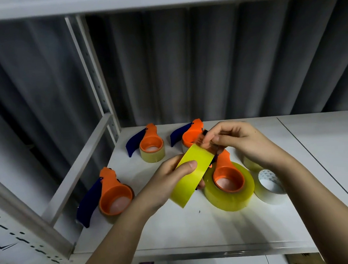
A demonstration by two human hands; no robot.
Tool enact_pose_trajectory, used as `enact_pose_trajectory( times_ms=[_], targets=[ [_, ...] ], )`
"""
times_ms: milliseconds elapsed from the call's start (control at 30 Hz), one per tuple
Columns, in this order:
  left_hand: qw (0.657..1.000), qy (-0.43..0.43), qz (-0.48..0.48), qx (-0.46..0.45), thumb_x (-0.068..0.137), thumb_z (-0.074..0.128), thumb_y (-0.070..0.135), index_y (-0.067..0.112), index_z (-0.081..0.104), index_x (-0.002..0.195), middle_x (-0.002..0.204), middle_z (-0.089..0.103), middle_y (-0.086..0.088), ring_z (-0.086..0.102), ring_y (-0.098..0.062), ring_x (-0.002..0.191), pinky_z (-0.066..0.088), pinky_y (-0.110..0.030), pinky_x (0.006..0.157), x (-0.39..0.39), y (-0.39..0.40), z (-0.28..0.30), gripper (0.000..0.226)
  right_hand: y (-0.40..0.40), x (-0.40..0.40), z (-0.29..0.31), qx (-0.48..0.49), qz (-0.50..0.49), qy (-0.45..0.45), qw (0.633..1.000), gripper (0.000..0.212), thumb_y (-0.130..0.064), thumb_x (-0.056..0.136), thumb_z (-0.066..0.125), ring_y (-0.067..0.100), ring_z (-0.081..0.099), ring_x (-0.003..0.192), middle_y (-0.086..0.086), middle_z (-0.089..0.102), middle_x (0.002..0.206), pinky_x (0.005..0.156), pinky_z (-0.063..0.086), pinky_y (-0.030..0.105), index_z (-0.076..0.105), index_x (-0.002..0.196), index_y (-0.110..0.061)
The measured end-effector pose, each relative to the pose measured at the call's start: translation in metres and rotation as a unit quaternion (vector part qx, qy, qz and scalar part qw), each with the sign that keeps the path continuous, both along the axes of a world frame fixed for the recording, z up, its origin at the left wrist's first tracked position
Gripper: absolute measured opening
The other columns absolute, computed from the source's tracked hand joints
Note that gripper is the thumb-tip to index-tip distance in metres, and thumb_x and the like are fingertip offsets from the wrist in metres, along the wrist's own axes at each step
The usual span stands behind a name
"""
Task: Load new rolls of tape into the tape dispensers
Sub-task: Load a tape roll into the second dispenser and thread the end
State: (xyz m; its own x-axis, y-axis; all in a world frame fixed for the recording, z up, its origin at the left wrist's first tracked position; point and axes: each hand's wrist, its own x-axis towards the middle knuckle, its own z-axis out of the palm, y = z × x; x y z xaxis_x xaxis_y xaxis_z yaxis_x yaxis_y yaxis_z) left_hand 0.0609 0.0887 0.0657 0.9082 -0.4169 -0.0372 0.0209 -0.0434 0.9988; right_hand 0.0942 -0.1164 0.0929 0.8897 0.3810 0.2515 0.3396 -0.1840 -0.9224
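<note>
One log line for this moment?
left hand: holds yellow tape strip | right hand: pinches strip's far end | big roll: on dispenser, shelf

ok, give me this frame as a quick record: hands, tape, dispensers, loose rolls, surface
left hand: grips the lower part of the yellow tape strip
right hand: pinches the strip's upper end
strip source: large yellow roll, orange dispenser seated in its core
other dispensers: three, orange with blue guards, at left, back left, back centre
loose rolls: white-cored roll at right
surface: white shelf
</note>
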Motion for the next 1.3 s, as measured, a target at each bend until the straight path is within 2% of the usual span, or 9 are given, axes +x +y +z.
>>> enact_pose_trajectory(
  times_ms=[200, 333, 500, 633, 700, 867, 1033, 1133, 1300],
  targets=[
    [0.998, 0.06, -0.016, 0.002, 0.094, 0.052, 0.02, 0.035, 0.058, 0.089, 0.071, 0.068, 0.026, 0.064, 0.011, 0.065, 0.049, -0.006, 0.06, 0.004, 0.003, -0.005, 0.017, 0.0, -0.005, -0.001, 0.024, -0.006, 0.048, 0.999, 0.024, -0.009, 0.083, 0.049, 0.021, 0.064, 0.082, 0.02, 0.071, 0.093, 0.066, 0.05, 0.026, 0.071, 0.089, -0.003],
    [0.995, 0.088, -0.034, 0.021, 0.093, 0.053, 0.018, 0.032, 0.058, 0.086, 0.065, 0.07, 0.021, 0.065, 0.006, 0.06, 0.051, -0.01, 0.058, 0.009, 0.005, -0.004, 0.017, 0.005, -0.011, -0.001, 0.043, -0.034, 0.065, 0.996, 0.029, -0.018, 0.096, 0.049, 0.022, 0.065, 0.079, 0.011, 0.073, 0.087, 0.066, 0.051, 0.029, 0.071, 0.09, 0.0],
    [0.984, 0.115, -0.075, 0.116, 0.092, 0.053, 0.014, 0.022, 0.067, 0.09, 0.079, 0.072, 0.007, 0.067, -0.005, 0.074, 0.051, -0.017, 0.068, 0.016, 0.009, 0.007, 0.016, 0.018, -0.014, -0.013, 0.029, -0.056, 0.07, 0.996, 0.004, -0.005, 0.085, 0.066, 0.027, 0.057, 0.075, 0.019, 0.068, 0.081, 0.062, 0.048, 0.025, 0.066, 0.085, 0.0],
    [0.983, 0.107, -0.049, 0.142, 0.093, 0.039, 0.006, 0.011, 0.055, 0.072, 0.047, 0.063, 0.005, 0.06, -0.001, 0.045, 0.044, -0.012, 0.044, 0.013, 0.002, 0.005, 0.027, 0.022, -0.016, -0.02, 0.025, -0.089, 0.045, 0.995, 0.022, 0.002, 0.081, 0.07, 0.025, 0.062, 0.076, 0.02, 0.07, 0.082, 0.067, 0.049, 0.034, 0.056, 0.087, -0.013],
    [0.985, 0.093, 0.0, 0.147, 0.093, 0.042, 0.014, 0.014, 0.051, 0.068, 0.041, 0.058, 0.006, 0.057, -0.006, 0.044, 0.042, -0.014, 0.043, 0.007, -0.005, 0.003, 0.027, 0.028, -0.018, -0.026, 0.039, -0.12, 0.026, 0.992, 0.028, 0.004, 0.081, 0.069, 0.018, 0.064, 0.074, 0.009, 0.072, 0.076, 0.067, 0.05, 0.029, 0.051, 0.087, -0.016],
    [0.98, 0.057, 0.149, 0.117, 0.089, 0.054, 0.05, 0.014, 0.067, 0.08, 0.082, 0.07, -0.01, 0.066, -0.025, 0.084, 0.052, -0.039, 0.081, 0.006, -0.017, -0.01, 0.039, 0.038, -0.026, -0.031, 0.046, -0.182, -0.012, 0.982, 0.031, -0.002, 0.082, 0.071, 0.003, 0.067, 0.075, -0.01, 0.073, 0.073, 0.07, 0.05, 0.015, 0.059, 0.103, -0.02],
    [0.969, -0.043, 0.189, 0.155, 0.086, 0.054, 0.056, 0.01, 0.062, 0.064, 0.049, 0.064, 0.002, 0.062, -0.008, 0.05, 0.051, -0.027, 0.059, 0.001, -0.017, -0.014, 0.051, 0.037, -0.024, -0.026, -0.006, -0.214, -0.015, 0.977, 0.033, -0.011, 0.078, 0.077, 0.005, 0.065, 0.076, -0.001, 0.072, 0.077, 0.073, 0.05, 0.016, 0.064, 0.104, -0.028],
    [0.958, -0.091, 0.206, 0.175, 0.072, 0.047, 0.073, 0.011, 0.064, 0.07, 0.057, 0.067, -0.005, 0.067, -0.021, 0.061, 0.055, -0.046, 0.07, -0.001, -0.016, -0.019, 0.064, 0.033, -0.022, -0.019, -0.041, -0.199, 0.028, 0.979, 0.019, -0.014, 0.078, 0.078, 0.01, 0.063, 0.072, 0.004, 0.07, 0.076, 0.075, 0.052, 0.023, 0.069, 0.092, -0.023],
    [0.953, -0.112, 0.209, 0.19, 0.067, 0.044, 0.08, 0.011, 0.063, 0.072, 0.064, 0.066, -0.012, 0.066, -0.029, 0.066, 0.054, -0.052, 0.069, -0.001, -0.013, -0.019, 0.072, 0.03, -0.023, -0.016, -0.056, -0.179, 0.005, 0.982, 0.009, -0.017, 0.078, 0.078, 0.001, 0.054, 0.062, -0.003, 0.063, 0.069, 0.061, 0.044, 0.013, 0.07, 0.072, -0.017]
  ],
)
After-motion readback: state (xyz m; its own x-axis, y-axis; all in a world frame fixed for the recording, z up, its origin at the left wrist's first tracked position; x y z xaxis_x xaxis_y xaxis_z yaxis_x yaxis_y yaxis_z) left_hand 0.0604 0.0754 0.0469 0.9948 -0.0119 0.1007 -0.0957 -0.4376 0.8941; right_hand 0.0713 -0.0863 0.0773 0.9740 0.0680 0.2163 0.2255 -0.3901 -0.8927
